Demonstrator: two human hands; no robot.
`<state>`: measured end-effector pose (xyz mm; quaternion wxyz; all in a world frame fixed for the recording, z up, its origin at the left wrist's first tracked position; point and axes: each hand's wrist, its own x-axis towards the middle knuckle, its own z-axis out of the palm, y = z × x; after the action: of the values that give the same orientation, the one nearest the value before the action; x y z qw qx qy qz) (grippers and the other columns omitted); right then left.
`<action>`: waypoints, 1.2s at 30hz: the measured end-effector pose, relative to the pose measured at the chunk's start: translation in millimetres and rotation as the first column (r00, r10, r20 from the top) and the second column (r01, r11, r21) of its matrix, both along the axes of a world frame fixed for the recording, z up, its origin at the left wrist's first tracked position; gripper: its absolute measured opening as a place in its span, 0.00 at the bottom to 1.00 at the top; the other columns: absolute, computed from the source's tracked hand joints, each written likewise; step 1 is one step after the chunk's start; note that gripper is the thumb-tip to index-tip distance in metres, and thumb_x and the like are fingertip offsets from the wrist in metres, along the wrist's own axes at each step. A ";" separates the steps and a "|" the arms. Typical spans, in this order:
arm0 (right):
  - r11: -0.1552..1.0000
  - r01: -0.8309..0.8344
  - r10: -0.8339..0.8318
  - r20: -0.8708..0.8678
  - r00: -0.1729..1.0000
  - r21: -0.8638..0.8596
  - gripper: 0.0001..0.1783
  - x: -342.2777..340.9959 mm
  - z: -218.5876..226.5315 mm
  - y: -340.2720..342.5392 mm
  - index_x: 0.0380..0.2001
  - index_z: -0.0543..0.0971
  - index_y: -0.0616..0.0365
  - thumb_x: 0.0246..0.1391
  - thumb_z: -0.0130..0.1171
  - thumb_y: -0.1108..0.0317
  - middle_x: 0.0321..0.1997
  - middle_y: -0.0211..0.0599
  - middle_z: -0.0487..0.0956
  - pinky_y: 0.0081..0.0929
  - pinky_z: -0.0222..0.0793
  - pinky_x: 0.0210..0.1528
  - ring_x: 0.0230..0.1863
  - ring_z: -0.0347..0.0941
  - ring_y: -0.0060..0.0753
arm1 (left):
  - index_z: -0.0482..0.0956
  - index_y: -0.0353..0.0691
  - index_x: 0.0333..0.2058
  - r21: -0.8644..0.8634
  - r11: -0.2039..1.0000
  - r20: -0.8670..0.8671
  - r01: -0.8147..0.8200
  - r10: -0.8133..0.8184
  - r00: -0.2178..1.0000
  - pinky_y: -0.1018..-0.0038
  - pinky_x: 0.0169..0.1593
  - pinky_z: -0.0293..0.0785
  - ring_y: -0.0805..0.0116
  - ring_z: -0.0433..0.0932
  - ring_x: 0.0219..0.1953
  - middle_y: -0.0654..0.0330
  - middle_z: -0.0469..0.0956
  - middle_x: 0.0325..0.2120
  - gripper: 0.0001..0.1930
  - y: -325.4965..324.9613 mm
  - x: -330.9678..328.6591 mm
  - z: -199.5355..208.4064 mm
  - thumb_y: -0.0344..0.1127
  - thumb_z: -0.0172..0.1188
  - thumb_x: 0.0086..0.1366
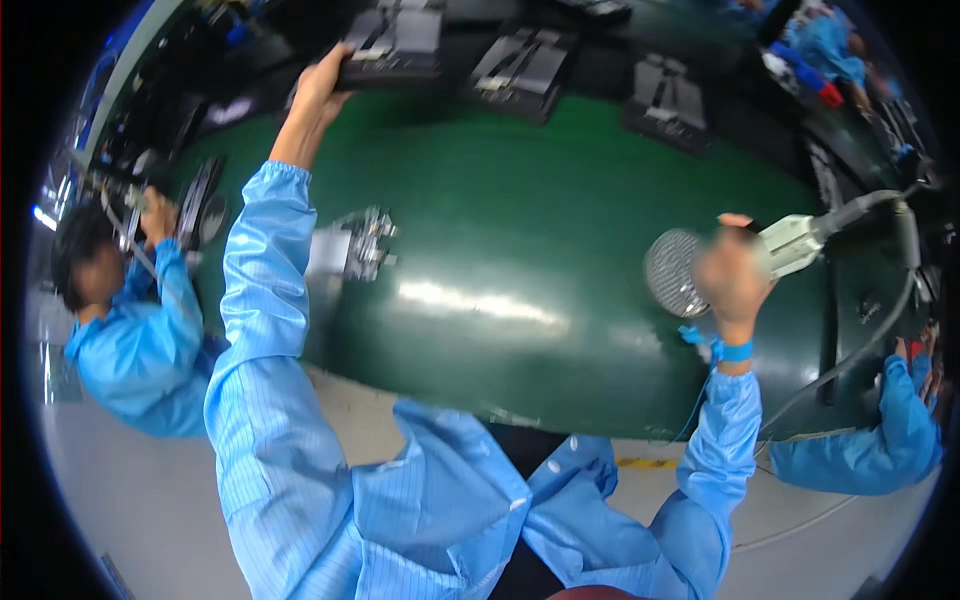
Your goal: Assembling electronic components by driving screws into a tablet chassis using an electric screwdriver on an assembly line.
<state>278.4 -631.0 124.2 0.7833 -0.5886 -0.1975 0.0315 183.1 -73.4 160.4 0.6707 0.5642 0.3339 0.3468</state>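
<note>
the black unit [408,40] is at the upper left-centre of the frame. judged by its look, it is flat, stiff and moderately heavy; the smooth casing may slip, and the silver panel on top may mark. take hold at the outer side edges, clear of the panel and dark strips. my left hand [317,88] has the unit's left near corner pinched between fingers and thumb, the gap about as wide as the edge is thick.

at the right of the frame, my right hand [736,275] is closed around the front end of the pale tool [793,247]. the finger detail is blurred. the tool body looks rigid; the thick cable [862,208] probably adds drag, so hold it around the body. just left of that hand is the round perforated disc [673,272]; i cannot tell whether they touch.

further out, silver parts [367,246] lie on the green tabletop [520,205], left of centre.
</note>
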 end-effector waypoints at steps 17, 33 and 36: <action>0.989 -0.144 0.141 0.074 0.987 0.031 0.13 -10.5 3.9 9.0 0.44 0.75 0.72 0.57 0.50 0.76 0.14 0.27 0.61 0.23 0.58 0.17 0.12 0.57 0.20 | 0.72 0.28 0.47 0.253 0.842 -0.536 0.476 -0.287 0.794 0.64 0.46 0.72 0.53 0.78 0.37 0.47 0.75 0.36 0.19 -366.4 -244.2 -58.9 0.41 0.58 0.69; 0.990 -0.137 0.137 0.062 0.989 0.006 0.13 -6.7 1.0 4.5 0.43 0.79 0.70 0.56 0.56 0.74 0.15 0.27 0.64 0.23 0.59 0.16 0.13 0.60 0.21 | 0.83 0.34 0.38 0.487 0.418 -0.762 0.767 -0.225 0.607 0.71 0.39 0.74 0.66 0.77 0.34 0.57 0.78 0.33 0.14 -149.1 -190.5 -53.8 0.36 0.69 0.57; 0.979 -0.197 0.188 0.136 0.973 0.059 0.06 5.6 -10.5 5.4 0.34 0.79 0.68 0.54 0.59 0.76 0.15 0.33 0.69 0.26 0.60 0.15 0.13 0.65 0.25 | 0.82 0.33 0.38 0.504 0.407 -0.763 0.762 -0.202 0.613 0.73 0.39 0.73 0.68 0.77 0.34 0.58 0.77 0.34 0.10 -162.8 -188.8 -52.9 0.34 0.65 0.62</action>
<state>283.9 -625.6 113.8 0.7827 -0.5388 -0.3053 0.0618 -5.7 -236.2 107.5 0.2723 0.9514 0.1394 0.0359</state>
